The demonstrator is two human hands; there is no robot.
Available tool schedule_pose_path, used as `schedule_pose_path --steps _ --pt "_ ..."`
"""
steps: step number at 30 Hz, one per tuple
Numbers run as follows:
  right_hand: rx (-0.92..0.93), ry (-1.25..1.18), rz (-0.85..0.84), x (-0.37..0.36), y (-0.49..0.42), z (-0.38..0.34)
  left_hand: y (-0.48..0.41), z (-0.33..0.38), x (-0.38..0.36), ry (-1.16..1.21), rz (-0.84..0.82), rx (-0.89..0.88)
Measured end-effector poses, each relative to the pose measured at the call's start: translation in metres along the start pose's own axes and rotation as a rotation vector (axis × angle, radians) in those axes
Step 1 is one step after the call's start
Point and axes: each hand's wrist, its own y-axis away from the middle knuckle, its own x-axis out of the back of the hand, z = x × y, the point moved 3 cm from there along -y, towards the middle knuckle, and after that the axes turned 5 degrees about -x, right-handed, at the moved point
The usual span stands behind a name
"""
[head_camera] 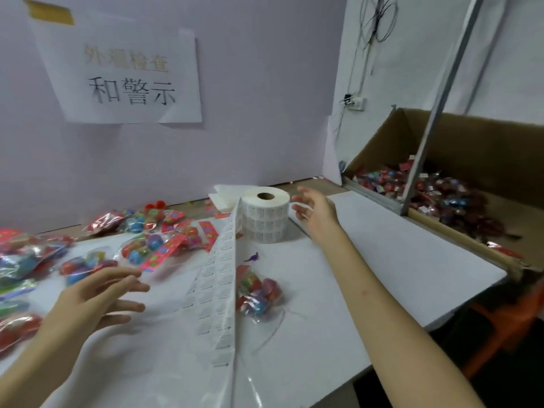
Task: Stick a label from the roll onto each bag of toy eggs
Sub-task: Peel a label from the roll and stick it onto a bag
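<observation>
A white label roll (265, 214) stands upright at the back of the white table (368, 260). Its strip of labels (219, 293) trails toward me across the table. One clear bag of toy eggs (259, 291) lies just right of the strip. Several more bags (153, 245) lie heaped at the left. My right hand (313, 209) hovers open beside the roll's right side, fingers spread. My left hand (97, 298) hovers open over the table left of the strip, near the heap, holding nothing.
A big cardboard box (459, 160) full of bagged eggs stands at the right, with a slanted metal bar (435, 110) across it. A paper sign (123, 75) hangs on the back wall. A small purple toy (253, 257) lies near the roll. The table's edge runs along the lower right.
</observation>
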Motion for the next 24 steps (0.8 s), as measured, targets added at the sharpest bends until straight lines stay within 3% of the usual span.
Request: schedule_pose_path --steps 3,7,10,15,17,21,24 --pt "0.098 0.094 -0.195 -0.051 0.026 -0.007 0.009 0.012 0.005 -0.041 0.111 -0.006" --pt "0.261 0.437 -0.478 -0.125 0.065 -0.004 0.013 0.016 0.005 -0.056 0.143 0.007" --pt "0.401 0.854 -0.665 -0.175 0.082 0.024 0.014 0.018 0.006 -0.052 0.162 0.027" --pt "0.449 1.595 -0.877 -0.208 0.075 0.104 0.016 0.017 0.01 -0.012 0.188 0.053" --pt "0.482 1.626 -0.855 -0.209 0.073 0.129 0.015 0.016 0.012 0.029 0.221 0.056" --pt "0.743 1.522 -0.677 -0.206 0.078 0.147 0.013 0.018 0.015 0.039 0.295 0.04" --pt "0.747 1.412 -0.682 -0.201 0.085 0.139 0.014 0.022 0.015 -0.016 0.341 -0.041"
